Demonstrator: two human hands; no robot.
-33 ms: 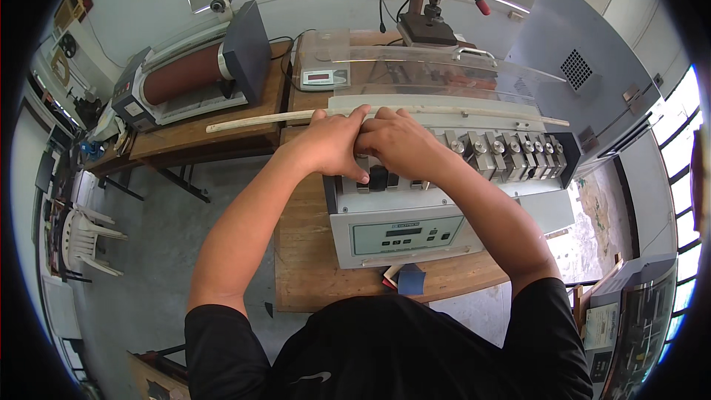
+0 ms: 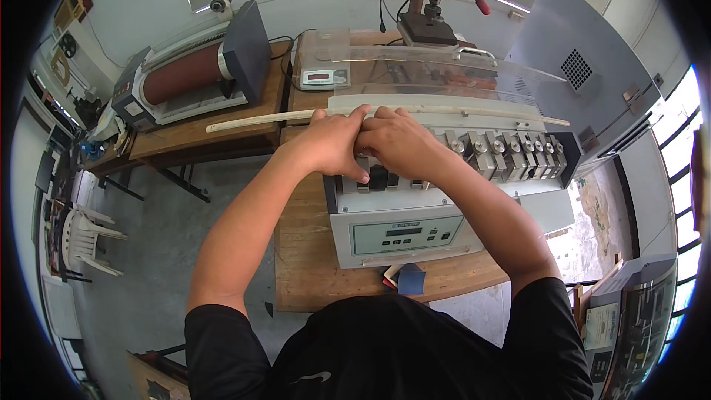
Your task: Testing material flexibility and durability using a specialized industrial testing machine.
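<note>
Both hands are together over the left end of a row of metal clamps (image 2: 511,147) on a light grey bench-top testing machine (image 2: 344,241). My left hand (image 2: 335,141) spans the leftmost clamp (image 2: 363,186), its thumb at the front and its fingers at the back. Beside it, my right hand (image 2: 400,142) is closed with curled fingers at the top of that clamp; what they pinch is hidden. A dark block (image 2: 381,179) shows under the right hand. A long pale wooden strip (image 2: 259,119) lies behind my fingers, running along the machine's rear.
A clear hinged cover (image 2: 415,89) stands raised behind the clamps. On the left table is a machine with a brown roller (image 2: 181,78); a small display box (image 2: 324,78) sits between. A drill press (image 2: 433,26) stands behind. Blue and red pieces (image 2: 409,280) lie in front.
</note>
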